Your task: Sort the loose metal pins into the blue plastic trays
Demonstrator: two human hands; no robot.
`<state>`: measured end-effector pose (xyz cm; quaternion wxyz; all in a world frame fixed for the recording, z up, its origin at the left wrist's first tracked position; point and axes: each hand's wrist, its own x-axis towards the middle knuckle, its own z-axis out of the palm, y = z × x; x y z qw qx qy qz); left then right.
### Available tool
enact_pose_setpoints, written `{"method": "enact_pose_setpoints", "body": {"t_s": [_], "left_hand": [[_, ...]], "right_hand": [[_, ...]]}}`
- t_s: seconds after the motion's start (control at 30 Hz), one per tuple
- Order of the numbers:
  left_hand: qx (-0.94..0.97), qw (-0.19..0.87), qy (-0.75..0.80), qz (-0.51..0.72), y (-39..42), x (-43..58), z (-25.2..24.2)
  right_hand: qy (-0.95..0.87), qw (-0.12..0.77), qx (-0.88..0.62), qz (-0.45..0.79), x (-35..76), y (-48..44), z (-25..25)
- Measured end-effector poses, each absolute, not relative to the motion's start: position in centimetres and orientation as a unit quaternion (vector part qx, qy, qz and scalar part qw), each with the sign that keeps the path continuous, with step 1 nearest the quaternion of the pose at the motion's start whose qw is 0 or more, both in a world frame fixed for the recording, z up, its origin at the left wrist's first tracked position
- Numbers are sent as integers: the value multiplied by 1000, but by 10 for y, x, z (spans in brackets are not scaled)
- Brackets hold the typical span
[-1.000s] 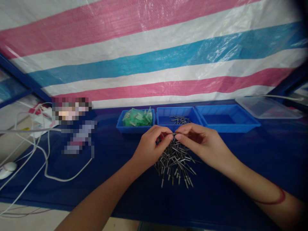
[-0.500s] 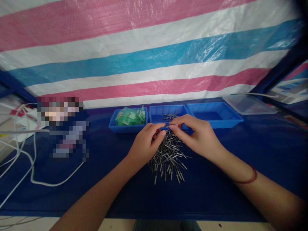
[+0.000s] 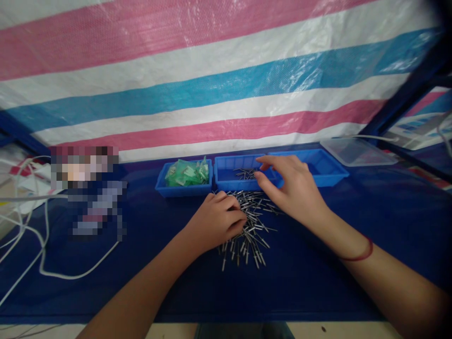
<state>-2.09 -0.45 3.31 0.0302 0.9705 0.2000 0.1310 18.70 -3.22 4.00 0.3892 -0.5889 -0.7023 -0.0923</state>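
Note:
A loose pile of blind rivets (image 3: 252, 230), silver with thin stems, lies on the blue tabletop. My left hand (image 3: 221, 219) is at the left side of the pile, its fingers curled and closed against the rivets; whatever is between the fingertips is hidden. Over the front right of the middle blue bin (image 3: 226, 183) is my right hand (image 3: 291, 188), thumb and forefinger apart, with nothing visible between them. Several more rivets (image 3: 246, 173) lie inside that bin, just left of the right fingertips.
On the left stands a blue bin (image 3: 183, 191) holding green plastic packets (image 3: 187, 173). Another blue bin (image 3: 326, 167) stands on the right, beside a clear plastic lid (image 3: 358, 151). White cables (image 3: 44, 254) run across the left side. A striped sheet (image 3: 212, 84) hangs behind.
My hands have parted from above the pile. The left has dropped down onto the rivets and curled; the right has moved to the middle bin, its thumb and forefinger now apart.

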Motion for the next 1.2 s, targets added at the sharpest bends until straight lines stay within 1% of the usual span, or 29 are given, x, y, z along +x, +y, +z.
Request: {"method": "enact_pose_setpoints", "body": {"t_s": [0.2, 0.37, 0.47, 0.57, 0.7, 0.8, 1.0, 1.2], "left_hand": [[971, 7, 225, 77, -4, -17, 37], [970, -40, 237, 40, -7, -13, 43], [970, -54, 235, 39, -9, -10, 42], [970, -45, 228, 67, -9, -10, 37], [956, -8, 252, 150, -5, -12, 35], [937, 32, 286, 199, -3, -16, 38], [901, 135, 295, 288, 0, -20, 38], [803, 304, 335, 388, -3, -20, 32]], "right_hand": [[-719, 391, -573, -47, 181, -36, 41], [-731, 386, -561, -37, 178, -40, 42], [-739, 386, -550, -34, 176, -41, 42], [-747, 394, -534, -31, 175, -42, 45], [-767, 392, -508, 14, 172, -45, 48], [-777, 373, -503, 73, 168, -47, 49], [-756, 351, -514, 201, 166, -45, 43], [-699, 405, -469, 357, 165, -42, 38]]}}
